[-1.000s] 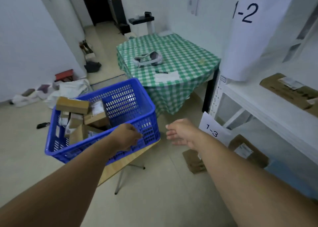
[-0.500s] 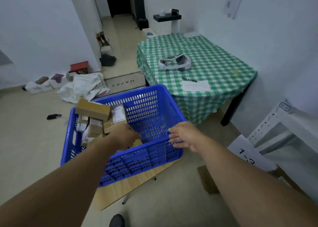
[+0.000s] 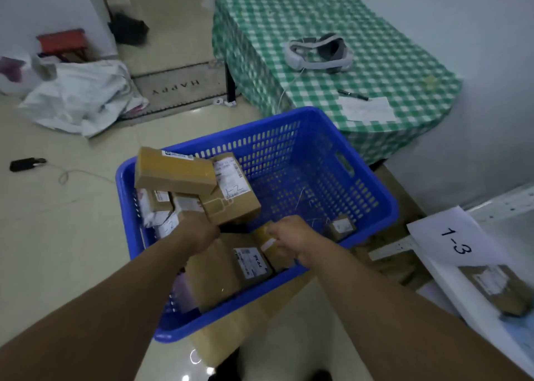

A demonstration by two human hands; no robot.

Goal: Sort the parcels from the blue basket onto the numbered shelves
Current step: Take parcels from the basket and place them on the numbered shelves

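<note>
The left hand's fingers are hidden under the near edge of the 1-2 box, so its grip cannot be told. The right hand is blurred where it meets a small parcel. Most labels in the basket are too smeared to read. The shelf runs off the right edge, and the carton on it is blurred.
</note>
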